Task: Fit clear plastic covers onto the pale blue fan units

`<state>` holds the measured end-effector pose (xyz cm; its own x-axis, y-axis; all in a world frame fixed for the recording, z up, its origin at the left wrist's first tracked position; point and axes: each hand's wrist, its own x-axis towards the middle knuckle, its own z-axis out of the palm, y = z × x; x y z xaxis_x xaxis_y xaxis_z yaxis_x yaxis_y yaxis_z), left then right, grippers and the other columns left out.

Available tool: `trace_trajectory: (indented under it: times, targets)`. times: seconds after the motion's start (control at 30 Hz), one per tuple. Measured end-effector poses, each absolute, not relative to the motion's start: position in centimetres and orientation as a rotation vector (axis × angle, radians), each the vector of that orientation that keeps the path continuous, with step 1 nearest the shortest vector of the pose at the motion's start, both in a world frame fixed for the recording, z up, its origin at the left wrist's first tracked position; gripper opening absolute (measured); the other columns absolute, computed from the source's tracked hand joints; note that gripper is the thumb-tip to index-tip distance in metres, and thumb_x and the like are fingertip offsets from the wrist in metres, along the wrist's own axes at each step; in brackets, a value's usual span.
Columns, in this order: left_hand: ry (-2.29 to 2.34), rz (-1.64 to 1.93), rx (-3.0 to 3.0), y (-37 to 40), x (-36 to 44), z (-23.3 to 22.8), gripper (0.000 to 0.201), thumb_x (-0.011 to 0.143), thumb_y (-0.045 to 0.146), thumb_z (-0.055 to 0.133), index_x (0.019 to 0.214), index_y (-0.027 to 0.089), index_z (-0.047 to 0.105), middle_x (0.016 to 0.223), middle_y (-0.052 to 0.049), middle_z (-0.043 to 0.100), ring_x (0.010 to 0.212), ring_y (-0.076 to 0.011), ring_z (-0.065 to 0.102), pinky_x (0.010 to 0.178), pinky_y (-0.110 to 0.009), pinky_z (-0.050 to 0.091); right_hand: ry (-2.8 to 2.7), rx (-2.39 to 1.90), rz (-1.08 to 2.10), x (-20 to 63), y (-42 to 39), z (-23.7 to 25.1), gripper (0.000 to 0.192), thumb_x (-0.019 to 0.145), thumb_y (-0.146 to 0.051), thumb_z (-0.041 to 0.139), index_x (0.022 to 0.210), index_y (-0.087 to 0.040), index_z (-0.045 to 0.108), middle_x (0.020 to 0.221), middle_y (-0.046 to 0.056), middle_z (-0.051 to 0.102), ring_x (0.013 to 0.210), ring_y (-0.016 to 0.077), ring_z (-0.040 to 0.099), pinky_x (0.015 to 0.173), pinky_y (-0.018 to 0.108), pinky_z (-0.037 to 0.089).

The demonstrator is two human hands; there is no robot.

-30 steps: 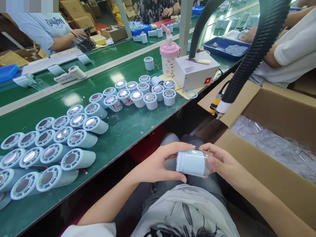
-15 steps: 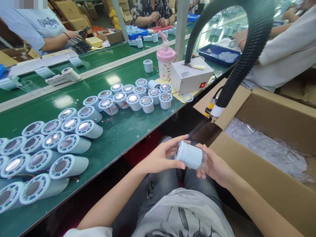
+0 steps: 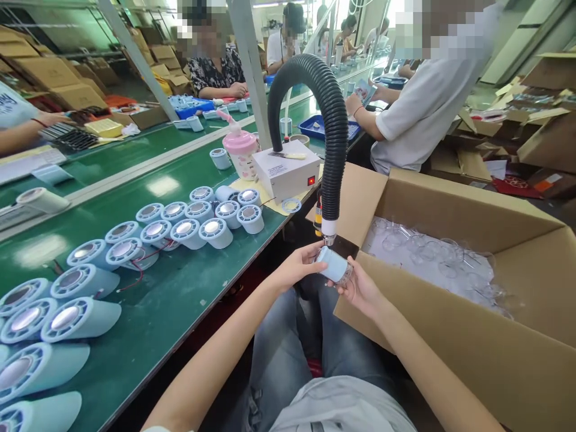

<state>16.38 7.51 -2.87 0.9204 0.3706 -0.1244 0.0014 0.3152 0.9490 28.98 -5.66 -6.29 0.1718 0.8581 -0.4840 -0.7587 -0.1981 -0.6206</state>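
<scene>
Between my hands, over my lap, is a light blue cylindrical housing [image 3: 333,264] with a clear plastic cover around its lower right end. My left hand [image 3: 300,265] grips its upper left end, thumb along the near side. The fingers of my right hand [image 3: 362,287] close around the clear end. The housing is tilted, its upper end just below the white nozzle [image 3: 329,228] of a black ribbed hose [image 3: 335,138]; I cannot tell whether they touch. Several similar blue housings [image 3: 216,233] with round metallic centres stand in rows on the green table [image 3: 189,306] to my left.
A cardboard box [image 3: 432,312] holding clear plastic covers [image 3: 418,246] stands open at my right. A white box with a red switch [image 3: 288,168], a pink cup [image 3: 240,150] and a blue tray [image 3: 310,126] are on the table. Co-workers sit farther along; one in white sleeves [image 3: 405,120] is near.
My view has swung up and to the right. My hands have brought the housing up close below the hose nozzle, still holding both ends.
</scene>
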Motion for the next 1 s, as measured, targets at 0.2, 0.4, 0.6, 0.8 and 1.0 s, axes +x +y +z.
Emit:
trace_trajectory:
  times: [0.2,0.4,0.6,0.8,1.0]
  targets:
    - [0.405,0.265,1.243,7.2,13.7,-3.1,0.059,0.068,0.028,0.082,0.122,0.019,0.059,0.124,-0.011,0.061,0.111,-0.0220,0.058,0.096,-0.035,0.044,-0.201,-1.044,1.615,28.4,-5.3,-5.4,0.055,0.104,-0.041,0.017,0.091,-0.010,0.060,0.062,0.010,0.069,0.040,0.0087,0.058,0.039,0.012,0.046]
    - [0.385,0.273,1.301,4.9,10.0,-1.6,0.058,0.066,0.024,0.083,0.118,0.020,0.056,0.134,-0.013,0.054,0.113,-0.0227,0.057,0.092,-0.033,0.048,-0.290,-1.130,1.720,26.6,-6.9,-3.4,0.053,0.104,-0.041,0.019,0.085,-0.011,0.058,0.057,0.009,0.068,0.036,0.0098,0.058,0.032,0.011,0.042]
    - [0.343,0.352,1.539,2.7,7.0,0.5,0.065,0.063,0.015,0.084,0.120,0.024,0.055,0.142,-0.013,0.048,0.118,-0.0254,0.056,0.097,-0.038,0.049,-0.335,-1.171,1.827,25.1,-8.7,-1.4,0.058,0.103,-0.047,0.018,0.082,-0.012,0.059,0.054,0.008,0.066,0.034,0.0119,0.059,0.028,0.012,0.041]
    - [0.319,0.363,1.770,0.9,5.2,1.7,0.065,0.068,0.022,0.081,0.128,0.029,0.056,0.133,-0.010,0.054,0.127,-0.0272,0.048,0.094,-0.033,0.052,-0.343,-1.116,2.093,24.1,-10.4,0.3,0.077,0.099,-0.056,0.005,0.062,-0.013,0.058,0.046,0.005,0.058,0.029,0.0057,0.051,0.027,0.007,0.033]
    - [0.432,0.304,1.709,-0.8,4.0,3.0,0.062,0.074,0.026,0.076,0.131,0.026,0.052,0.125,-0.009,0.056,0.111,-0.0222,0.058,0.090,-0.032,0.055,-0.848,-1.356,1.609,23.9,-12.4,-0.4,0.044,0.096,-0.054,0.039,0.098,-0.015,0.059,0.074,0.008,0.068,0.052,0.0142,0.065,0.041,0.019,0.051]
